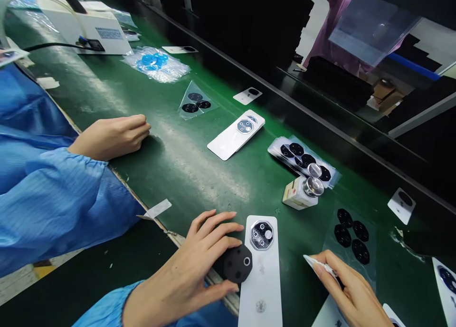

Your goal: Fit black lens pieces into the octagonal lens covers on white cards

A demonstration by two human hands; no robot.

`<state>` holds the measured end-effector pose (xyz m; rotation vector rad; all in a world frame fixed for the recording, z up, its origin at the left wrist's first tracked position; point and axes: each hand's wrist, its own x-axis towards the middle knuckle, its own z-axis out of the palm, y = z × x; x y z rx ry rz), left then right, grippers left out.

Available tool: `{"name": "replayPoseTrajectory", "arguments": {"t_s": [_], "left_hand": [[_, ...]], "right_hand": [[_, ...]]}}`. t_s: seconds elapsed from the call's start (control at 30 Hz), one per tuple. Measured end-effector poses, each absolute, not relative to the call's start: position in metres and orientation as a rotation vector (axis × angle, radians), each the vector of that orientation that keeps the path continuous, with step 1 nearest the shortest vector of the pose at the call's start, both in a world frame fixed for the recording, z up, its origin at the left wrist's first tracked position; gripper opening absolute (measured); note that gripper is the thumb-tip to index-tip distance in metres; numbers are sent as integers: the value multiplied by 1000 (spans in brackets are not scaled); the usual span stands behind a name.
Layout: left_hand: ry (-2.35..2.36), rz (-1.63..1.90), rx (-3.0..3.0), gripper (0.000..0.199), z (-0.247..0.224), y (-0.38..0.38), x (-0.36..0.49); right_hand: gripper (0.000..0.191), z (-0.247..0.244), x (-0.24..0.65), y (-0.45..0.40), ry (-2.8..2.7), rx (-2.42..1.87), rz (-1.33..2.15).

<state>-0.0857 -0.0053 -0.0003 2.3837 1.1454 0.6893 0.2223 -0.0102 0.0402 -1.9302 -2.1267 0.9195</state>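
My left hand [199,260] holds a black octagonal disc [238,264] between thumb and fingers, over the left edge of a white panel [261,289]. A dark octagonal lens cover [261,235] sits at the top of that panel. At the right, my right hand [347,284] is closed around a thin white pointed tool [317,264], its tip to the left above the green table. Beside that hand lies a clear film sheet [368,263] bearing several black octagonal pieces [360,252].
A bottle [301,194] stands by stacked film sheets [306,160]. More white panels [231,139] and a plastic bag with blue pieces [155,61] lie farther off. Another person's hand [114,137] rests at the left, near a white machine [89,27].
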Motion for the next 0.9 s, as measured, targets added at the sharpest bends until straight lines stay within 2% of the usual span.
{"name": "replayPoseTrajectory", "arguments": {"t_s": [0.23, 0.43, 0.9], "left_hand": [[1184, 701, 2346, 36, 10, -3, -56], [1194, 761, 2372, 39, 12, 4, -41], [1177, 894, 2308, 40, 14, 1, -30]], "right_hand": [[26, 49, 210, -10, -2238, -1716, 831], [26, 56, 203, -13, -2358, -1514, 615], [19, 55, 200, -26, -2480, -1288, 325]]}}
